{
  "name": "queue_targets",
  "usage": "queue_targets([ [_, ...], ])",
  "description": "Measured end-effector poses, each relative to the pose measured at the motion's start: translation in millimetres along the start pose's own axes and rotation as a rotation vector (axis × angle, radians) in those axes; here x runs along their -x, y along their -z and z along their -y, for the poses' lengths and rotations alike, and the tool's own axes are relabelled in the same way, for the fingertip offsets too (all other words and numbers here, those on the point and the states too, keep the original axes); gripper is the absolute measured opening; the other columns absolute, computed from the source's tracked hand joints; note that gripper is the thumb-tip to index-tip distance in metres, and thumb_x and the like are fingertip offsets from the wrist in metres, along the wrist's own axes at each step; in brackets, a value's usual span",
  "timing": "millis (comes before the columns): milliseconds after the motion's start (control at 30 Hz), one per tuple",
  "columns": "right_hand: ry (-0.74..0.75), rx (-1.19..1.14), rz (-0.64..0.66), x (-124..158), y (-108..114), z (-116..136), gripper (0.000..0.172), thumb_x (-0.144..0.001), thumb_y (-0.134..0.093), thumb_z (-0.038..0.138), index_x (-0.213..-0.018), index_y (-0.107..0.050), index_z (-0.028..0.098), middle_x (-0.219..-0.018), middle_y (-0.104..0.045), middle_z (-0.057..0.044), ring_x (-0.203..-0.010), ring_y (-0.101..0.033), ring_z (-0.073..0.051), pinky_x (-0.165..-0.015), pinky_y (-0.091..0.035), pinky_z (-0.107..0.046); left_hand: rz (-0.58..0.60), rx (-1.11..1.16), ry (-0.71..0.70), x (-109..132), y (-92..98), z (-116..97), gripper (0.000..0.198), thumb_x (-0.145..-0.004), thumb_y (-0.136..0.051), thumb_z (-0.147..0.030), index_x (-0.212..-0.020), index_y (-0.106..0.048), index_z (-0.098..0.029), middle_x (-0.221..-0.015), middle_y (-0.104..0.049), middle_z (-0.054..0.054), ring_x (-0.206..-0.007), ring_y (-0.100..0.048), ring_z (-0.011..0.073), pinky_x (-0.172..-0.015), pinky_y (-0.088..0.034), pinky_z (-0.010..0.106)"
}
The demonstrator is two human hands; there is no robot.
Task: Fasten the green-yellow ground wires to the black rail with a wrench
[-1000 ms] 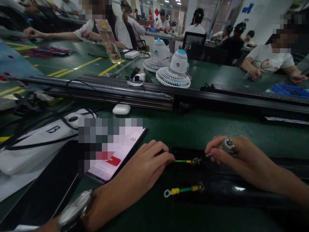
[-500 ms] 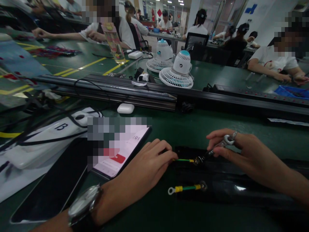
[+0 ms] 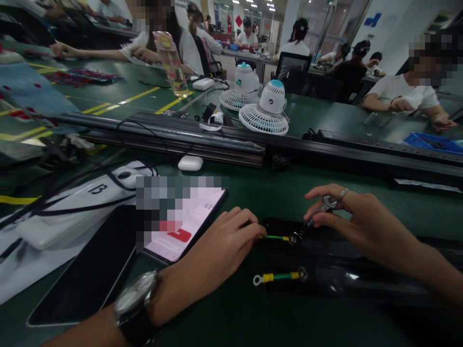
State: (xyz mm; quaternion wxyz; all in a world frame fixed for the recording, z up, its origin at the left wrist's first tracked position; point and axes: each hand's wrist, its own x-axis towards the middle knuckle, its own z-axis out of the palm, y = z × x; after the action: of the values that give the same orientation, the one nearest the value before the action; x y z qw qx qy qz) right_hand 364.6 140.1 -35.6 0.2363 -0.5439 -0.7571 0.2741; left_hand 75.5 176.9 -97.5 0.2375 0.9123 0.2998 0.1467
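Note:
My left hand [image 3: 220,248], with a watch on its wrist, pinches the free end of a green-yellow ground wire [image 3: 275,237] and holds it on the black part [image 3: 361,270] lying across the green mat. My right hand [image 3: 352,224] grips a small metal wrench [image 3: 318,214] whose lower end sits on the bolt at the wire's other end. A second green-yellow wire [image 3: 278,277] with a ring terminal lies fastened to the same black part, nearer me.
A phone [image 3: 184,226] with a lit screen lies left of my left hand, beside a dark tablet [image 3: 83,279] and white papers. A black rail [image 3: 231,140] crosses the bench behind. Two small fans [image 3: 265,108], an earbud case [image 3: 190,163] and seated people lie beyond.
My right hand has swung the wrench handle upward and leftward, from nearly level to steeper. My left hand keeps its pinch on the wire.

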Motion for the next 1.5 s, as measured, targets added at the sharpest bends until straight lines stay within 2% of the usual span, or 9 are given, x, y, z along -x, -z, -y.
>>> queue_targets([
  [200, 0.04, 0.033, 0.141, -11, 8, 10, 0.013, -0.098, -0.06, 0.017, -0.108, -0.065, 0.024, -0.096, -0.077, 0.002, -0.085, -0.074, -0.014, -0.075, -0.053, -0.025, 0.011, -0.001, 0.008, 2, -2.6, 2, 0.025, -0.101, -0.046, -0.009, -0.115, -0.061, -0.024, -0.118, -0.056, 0.003, -0.102, -0.05, 0.0193, -0.09, -0.042, 0.036],
  [333, 0.078, 0.064, 0.235, -21, 9, 25, 0.014, -0.098, -0.058, 0.012, -0.097, -0.067, 0.023, -0.091, -0.073, 0.003, -0.08, -0.071, -0.012, -0.072, -0.05, -0.023, 0.017, 0.005, 0.008, 2, -1.9, 1, 0.026, -0.101, -0.045, -0.008, -0.115, -0.06, -0.024, -0.117, -0.056, 0.003, -0.1, -0.049, 0.0193, -0.089, -0.042, 0.036],
  [433, 0.098, 0.064, 0.27, -23, 9, 31, 0.015, -0.098, -0.056, 0.011, -0.095, -0.067, 0.022, -0.091, -0.072, 0.003, -0.078, -0.069, -0.012, -0.072, -0.048, -0.023, 0.018, 0.014, 0.0, 2, -0.7, 0, 0.025, -0.102, -0.045, -0.009, -0.115, -0.06, -0.024, -0.117, -0.056, 0.003, -0.1, -0.049, 0.0191, -0.088, -0.042, 0.036],
  [667, 0.118, 0.099, 0.292, -17, 11, 28, 0.011, -0.097, -0.057, 0.015, -0.098, -0.064, 0.023, -0.093, -0.071, 0.002, -0.081, -0.065, -0.014, -0.073, -0.045, -0.026, 0.018, 0.008, 0.001, 3, -2.4, 2, 0.027, -0.101, -0.045, -0.008, -0.116, -0.06, -0.024, -0.118, -0.055, 0.002, -0.1, -0.049, 0.0189, -0.087, -0.041, 0.035],
  [900, 0.172, 0.12, 0.28, -16, 8, 27, 0.02, -0.091, -0.055, 0.007, -0.098, -0.061, 0.024, -0.089, -0.068, 0.004, -0.074, -0.061, -0.013, -0.07, -0.042, -0.026, 0.01, 0.01, -0.009, 1, -2.1, 3, 0.027, -0.102, -0.045, -0.009, -0.117, -0.061, -0.024, -0.118, -0.056, 0.003, -0.101, -0.05, 0.0188, -0.088, -0.041, 0.035],
  [1033, 0.146, 0.096, 0.283, -16, 7, 27, 0.021, -0.091, -0.055, 0.007, -0.101, -0.062, 0.024, -0.085, -0.069, 0.003, -0.071, -0.062, -0.014, -0.066, -0.043, -0.026, 0.01, -0.002, -0.009, 1, -2.4, 3, 0.025, -0.103, -0.045, -0.011, -0.116, -0.061, -0.024, -0.116, -0.057, 0.003, -0.1, -0.05, 0.019, -0.088, -0.041, 0.036],
  [1333, 0.114, 0.025, 0.293, -16, 1, 35, 0.024, -0.084, -0.054, 0.001, -0.095, -0.061, 0.022, -0.085, -0.073, 0.0, -0.074, -0.067, -0.015, -0.069, -0.046, -0.026, 0.009, -0.002, -0.007, 0, 1.6, 0, 0.025, -0.101, -0.046, -0.01, -0.114, -0.063, -0.023, -0.115, -0.057, 0.004, -0.1, -0.051, 0.0197, -0.088, -0.043, 0.036],
  [1500, 0.097, 0.028, 0.302, -15, 0, 36, 0.024, -0.087, -0.053, 0.004, -0.1, -0.059, 0.023, -0.087, -0.072, 0.001, -0.073, -0.065, -0.015, -0.067, -0.044, -0.026, 0.01, -0.006, -0.011, 0, 1.5, 0, 0.025, -0.101, -0.046, -0.011, -0.114, -0.064, -0.023, -0.115, -0.057, 0.005, -0.099, -0.051, 0.0197, -0.088, -0.044, 0.035],
])
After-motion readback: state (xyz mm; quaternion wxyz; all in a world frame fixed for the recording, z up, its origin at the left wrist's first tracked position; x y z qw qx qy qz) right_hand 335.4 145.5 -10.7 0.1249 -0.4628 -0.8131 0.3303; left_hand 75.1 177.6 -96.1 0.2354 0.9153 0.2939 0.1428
